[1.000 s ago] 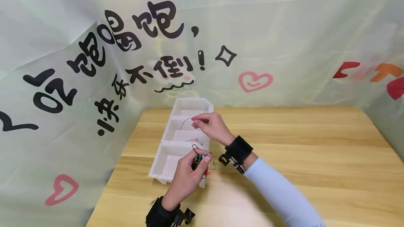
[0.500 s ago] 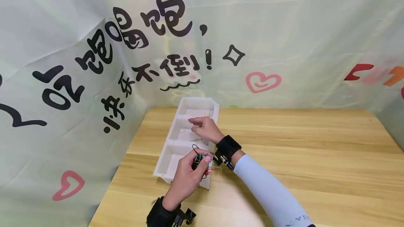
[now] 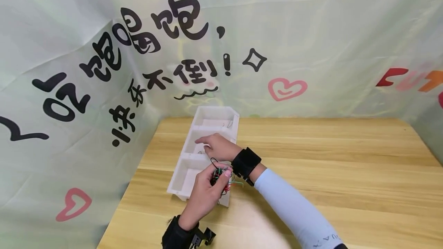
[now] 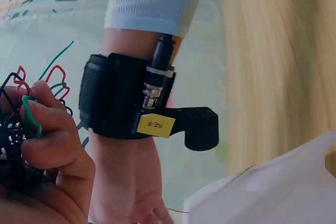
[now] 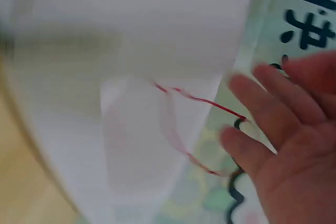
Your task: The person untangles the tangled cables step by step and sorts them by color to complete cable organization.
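Observation:
My left hand (image 3: 205, 193) grips a tangled bundle of thin wires (image 3: 218, 176), black, green and red, in front of the white three-compartment bin (image 3: 175, 176). Green and red ends of the bundle stick out past the fingers in the left wrist view. My right hand (image 3: 221, 147) reaches over the middle compartment, index finger extended and thumb apart from it. In the right wrist view, the fingers are spread and relaxed, and a thin red wire (image 5: 207, 100) shows blurred beside the fingertips. The right hand and forearm hide part of the bin's right side.
A few thin wires (image 3: 230, 123) lie in the far compartment. The bin stands on a wooden table (image 3: 328, 172), close to a printed cloth backdrop (image 3: 332, 49) at the back and left. Wood surface stretches to the right of the bin.
A thin wire pinched by my right hand one second ago has left its fingers. That hand opened, then moved lower and left over the middle compartment. My left hand keeps its bundle.

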Motion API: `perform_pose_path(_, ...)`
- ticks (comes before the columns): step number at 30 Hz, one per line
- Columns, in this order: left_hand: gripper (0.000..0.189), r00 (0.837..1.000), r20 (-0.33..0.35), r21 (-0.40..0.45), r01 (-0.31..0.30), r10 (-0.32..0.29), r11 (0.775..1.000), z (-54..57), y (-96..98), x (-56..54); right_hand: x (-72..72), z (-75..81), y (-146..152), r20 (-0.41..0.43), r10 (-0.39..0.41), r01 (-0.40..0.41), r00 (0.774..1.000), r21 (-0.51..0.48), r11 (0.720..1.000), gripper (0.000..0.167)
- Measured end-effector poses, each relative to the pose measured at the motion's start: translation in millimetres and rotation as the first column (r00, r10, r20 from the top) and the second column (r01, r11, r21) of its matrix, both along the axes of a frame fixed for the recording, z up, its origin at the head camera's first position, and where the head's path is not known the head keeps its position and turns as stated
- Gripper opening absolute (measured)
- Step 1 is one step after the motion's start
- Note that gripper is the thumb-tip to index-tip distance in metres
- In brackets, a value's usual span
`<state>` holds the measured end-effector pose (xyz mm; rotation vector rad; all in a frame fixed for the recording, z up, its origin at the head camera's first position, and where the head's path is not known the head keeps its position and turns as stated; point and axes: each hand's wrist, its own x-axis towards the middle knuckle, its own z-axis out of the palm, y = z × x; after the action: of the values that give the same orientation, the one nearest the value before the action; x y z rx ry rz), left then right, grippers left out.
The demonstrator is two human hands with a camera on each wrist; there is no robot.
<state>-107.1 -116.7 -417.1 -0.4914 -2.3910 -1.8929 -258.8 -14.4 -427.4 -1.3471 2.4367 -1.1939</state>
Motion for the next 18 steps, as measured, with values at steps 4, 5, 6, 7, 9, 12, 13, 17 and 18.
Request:
perform_pose_path(4, 0.020, 1.000, 0.017, 0.009, -0.002, 0.001, 1.000, -1.9, -2.9, 0.1, 1.4, 1.6, 0.2, -0.080, -0.015, 0.017, 0.997, 0.035, 0.999, 0.029)
perform_pose_path(5, 0.020, 1.000, 0.017, 0.009, -0.004, 0.004, 1.000, -2.3, -3.1, -0.2, 1.4, 1.0, 1.1, -0.074, -0.024, 0.025, 0.997, 0.013, 1.000, 0.028)
perform_pose_path(6, 0.020, 1.000, 0.019, 0.009, -0.008, 0.008, 1.000, -2.7, -3.4, -0.6, 1.9, 1.0, 2.5, -0.058, -0.033, 0.032, 0.998, -0.020, 0.999, 0.026)
perform_pose_path(7, 0.020, 1.000, 0.019, 0.008, -0.011, 0.011, 1.000, -3.1, -3.9, -1.1, 2.3, 0.8, 4.1, -0.037, -0.041, 0.040, 0.998, -0.048, 0.998, 0.025)
perform_pose_path(9, 0.021, 1.000, 0.017, 0.008, -0.015, 0.014, 1.000, -3.2, -4.5, -2.2, 3.6, 1.6, 8.1, 0.023, -0.043, 0.045, 0.999, -0.117, 0.992, 0.025)
perform_pose_path(12, 0.020, 1.000, 0.018, 0.015, -0.021, 0.021, 1.000, -3.3, -5.1, -4.0, 8.0, 5.6, 15.8, 0.113, -0.016, 0.039, 0.994, -0.205, 0.978, 0.023)
perform_pose_path(13, 0.019, 1.000, 0.016, 0.020, -0.021, 0.021, 1.000, -3.7, -4.4, -4.5, 10.0, 7.2, 19.9, 0.129, -0.014, 0.042, 0.992, -0.223, 0.974, 0.023)
perform_pose_path(17, 0.018, 1.000, 0.017, 0.034, -0.026, 0.025, 0.999, -4.3, -1.4, -6.0, 18.6, 13.9, 35.2, 0.146, -0.027, 0.062, 0.989, -0.242, 0.968, 0.020)
perform_pose_path(18, 0.018, 0.999, 0.020, 0.038, -0.026, 0.025, 0.999, -4.7, -0.7, -6.1, 20.5, 15.3, 38.4, 0.144, -0.034, 0.068, 0.989, -0.241, 0.968, 0.020)
